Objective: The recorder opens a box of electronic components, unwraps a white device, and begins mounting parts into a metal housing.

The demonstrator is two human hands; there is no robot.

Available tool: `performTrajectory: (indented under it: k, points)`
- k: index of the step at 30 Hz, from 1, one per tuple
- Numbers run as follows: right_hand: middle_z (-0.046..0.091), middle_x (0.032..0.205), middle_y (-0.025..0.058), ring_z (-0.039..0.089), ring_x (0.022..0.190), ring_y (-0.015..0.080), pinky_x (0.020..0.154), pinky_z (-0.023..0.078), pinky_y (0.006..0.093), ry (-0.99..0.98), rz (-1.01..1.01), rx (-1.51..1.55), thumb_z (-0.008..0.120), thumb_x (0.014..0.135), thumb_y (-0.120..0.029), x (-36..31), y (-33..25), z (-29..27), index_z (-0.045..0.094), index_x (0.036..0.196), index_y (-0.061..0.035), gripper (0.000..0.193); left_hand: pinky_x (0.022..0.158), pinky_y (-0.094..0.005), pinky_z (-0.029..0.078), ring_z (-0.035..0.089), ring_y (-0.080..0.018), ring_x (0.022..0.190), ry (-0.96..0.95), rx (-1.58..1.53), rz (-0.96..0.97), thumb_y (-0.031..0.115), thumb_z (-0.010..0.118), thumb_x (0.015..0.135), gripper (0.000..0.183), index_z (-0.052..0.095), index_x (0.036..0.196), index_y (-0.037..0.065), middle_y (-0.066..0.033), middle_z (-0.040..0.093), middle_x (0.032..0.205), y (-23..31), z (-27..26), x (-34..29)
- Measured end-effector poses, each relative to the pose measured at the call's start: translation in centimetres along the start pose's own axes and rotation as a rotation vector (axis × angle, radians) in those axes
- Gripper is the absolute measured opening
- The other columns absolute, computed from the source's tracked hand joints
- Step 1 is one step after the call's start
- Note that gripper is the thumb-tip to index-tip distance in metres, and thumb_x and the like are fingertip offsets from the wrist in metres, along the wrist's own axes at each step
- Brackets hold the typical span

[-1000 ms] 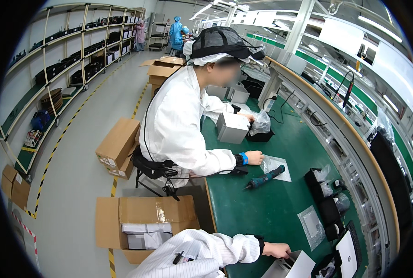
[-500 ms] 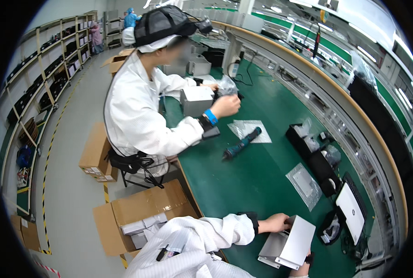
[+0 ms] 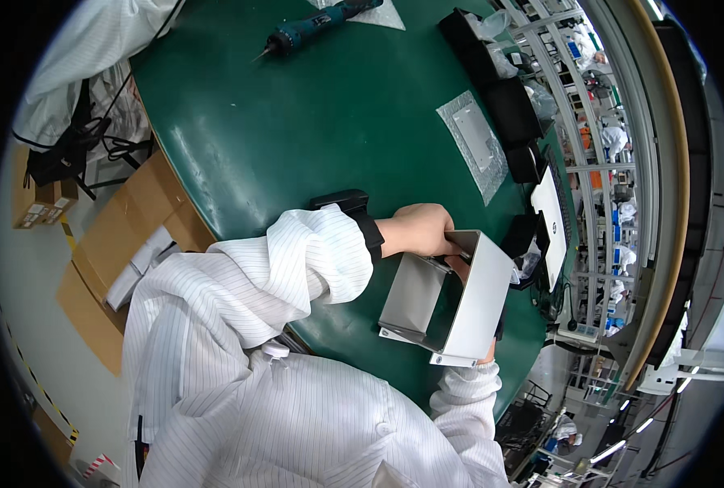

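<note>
A light grey sheet-metal bracket (image 3: 480, 301), bent into a U shape with small flanges along its lower edges, is tilted above the near part of the green table. My left hand (image 3: 421, 228) is closed on its upper edge, with the fingertips tucked inside the bend. Coming up from below, my right hand (image 3: 489, 351) supports the bracket from its right side. Most of that hand is hidden behind the broad panel, and some fingers show within the opening. A black band circles my left wrist.
On the green table (image 3: 297, 146) lie a teal power screwdriver (image 3: 317, 28) and a flat plate in a bubble bag (image 3: 474, 145). Black bins (image 3: 504, 102) line the right side near a white laptop (image 3: 549, 220). An open cardboard box (image 3: 110, 272) stands left, below a co-worker's white sleeve (image 3: 93, 49).
My view has swung down and toward the right, so the bracket appears nearer the middle. Both hands still hold the bracket. The co-worker has mostly left the picture.
</note>
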State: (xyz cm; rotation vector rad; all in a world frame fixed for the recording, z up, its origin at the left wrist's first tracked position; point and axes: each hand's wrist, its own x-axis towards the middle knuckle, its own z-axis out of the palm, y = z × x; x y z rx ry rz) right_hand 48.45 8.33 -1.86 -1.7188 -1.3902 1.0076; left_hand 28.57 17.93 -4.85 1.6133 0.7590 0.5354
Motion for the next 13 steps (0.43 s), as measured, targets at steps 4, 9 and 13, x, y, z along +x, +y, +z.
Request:
performTrajectory:
  k: [4,9,13]
  points:
    - [0.069,0.100,0.0134,0.064,0.089,0.0191,0.078,0.051,0.0323,0.077,-0.141,-0.448,0.076,0.072,-0.001,1.4,0.6,0.2,0.064,0.109,0.0021,0.039,0.070,-0.0356,0.051,0.068,-0.0249,0.076,0.046,0.052,-0.020,0.041,0.075,0.079,0.032,0.075,0.084,0.009,-0.0086,0.070,0.078,0.0,-0.1,-0.7]
    - [0.066,0.110,0.0121,0.061,0.104,0.0240,0.095,0.048,0.0370,-0.054,-0.073,-0.263,0.080,0.068,-0.004,1.8,-0.9,0.5,0.059,0.121,-0.0009,0.057,0.068,-0.0373,0.052,0.068,-0.0272,0.075,0.052,0.038,0.011,0.035,0.077,0.076,0.029,0.074,0.084,0.008,-0.0101,0.070,0.078,0.2,0.1,-0.8]
    - [0.065,0.114,0.0122,0.060,0.108,0.0246,0.099,0.046,0.0405,-0.166,-0.132,-0.265,0.079,0.068,-0.003,2.3,0.9,-1.4,0.056,0.126,-0.0030,0.062,0.071,-0.0380,0.053,0.069,-0.0292,0.079,0.043,0.091,0.102,0.037,0.082,0.072,0.035,0.074,0.084,0.005,-0.0131,0.070,0.079,0.1,-0.2,-0.9]
